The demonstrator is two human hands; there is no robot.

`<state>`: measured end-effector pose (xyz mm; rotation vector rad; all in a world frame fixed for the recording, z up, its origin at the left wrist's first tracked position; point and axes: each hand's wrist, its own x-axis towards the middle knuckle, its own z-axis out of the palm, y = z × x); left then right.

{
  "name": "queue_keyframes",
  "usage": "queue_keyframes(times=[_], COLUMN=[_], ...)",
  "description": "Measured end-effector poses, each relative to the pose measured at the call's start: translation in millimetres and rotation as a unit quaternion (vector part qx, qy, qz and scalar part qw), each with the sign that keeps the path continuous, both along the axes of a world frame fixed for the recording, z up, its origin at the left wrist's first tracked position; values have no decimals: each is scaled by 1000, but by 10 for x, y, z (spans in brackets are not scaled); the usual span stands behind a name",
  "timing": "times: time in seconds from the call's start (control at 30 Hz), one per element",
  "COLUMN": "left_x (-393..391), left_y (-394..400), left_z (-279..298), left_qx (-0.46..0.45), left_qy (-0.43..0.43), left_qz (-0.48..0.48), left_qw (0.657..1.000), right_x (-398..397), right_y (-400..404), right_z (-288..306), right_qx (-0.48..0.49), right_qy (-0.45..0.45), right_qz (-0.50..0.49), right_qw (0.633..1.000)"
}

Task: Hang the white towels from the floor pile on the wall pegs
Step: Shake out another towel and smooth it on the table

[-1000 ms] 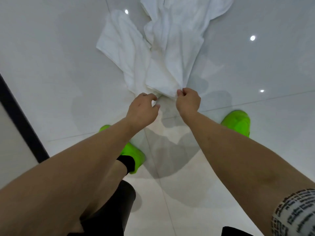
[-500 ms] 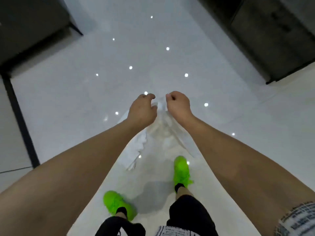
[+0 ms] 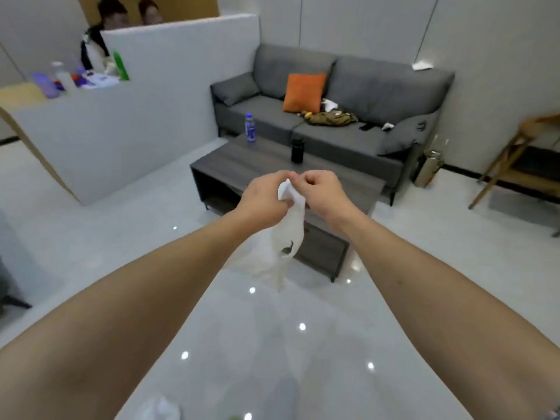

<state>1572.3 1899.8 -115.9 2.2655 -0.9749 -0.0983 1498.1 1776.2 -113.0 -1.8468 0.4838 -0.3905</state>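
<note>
My left hand (image 3: 263, 197) and my right hand (image 3: 323, 190), two in all, both pinch the top edge of one white towel (image 3: 277, 250), fingers curled, knuckles nearly touching. It hangs between my forearms above the floor (image 3: 127, 237). Beyond: one low surface (image 3: 242, 165) bearing two bottles, one grey sofa (image 3: 333, 95), one orange cushion (image 3: 304, 92).

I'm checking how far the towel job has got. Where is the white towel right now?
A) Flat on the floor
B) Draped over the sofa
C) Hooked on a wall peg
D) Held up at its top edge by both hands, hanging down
D: the left hand and right hand both pinch the top of the white towel, which hangs below them above the floor.
</note>
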Motion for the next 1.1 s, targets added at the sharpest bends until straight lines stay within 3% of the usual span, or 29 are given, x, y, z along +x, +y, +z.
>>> queue_keyframes(times=[0.1, 0.23, 0.47, 0.77, 0.93, 1.1], left_x=[14, 234, 922, 1340, 1565, 1820], left_y=[-732, -1765, -3607, -5561, -6404, -7006], left_z=[191, 337, 645, 1269, 1314, 1349], left_qx=[-37, -73, -136, -122, -147, -207], left_qy=[41, 35, 43, 3, 0, -15], left_qz=[-58, -87, -114, -176, -129, -20], left_qw=[997, 993, 983, 977, 981, 978], right_x=[-85, -62, 484, 880, 1073, 1367], right_y=[-653, -1595, -3227, -5100, -6128, -6924], right_z=[237, 373, 659, 931, 1025, 1119], right_qx=[0, -4, 38, -105, -162, -278], right_qy=[-28, -56, -36, -7, -62, -81], right_qz=[-36, -115, -163, -233, -230, -134], right_qw=[999, 992, 985, 967, 957, 948])
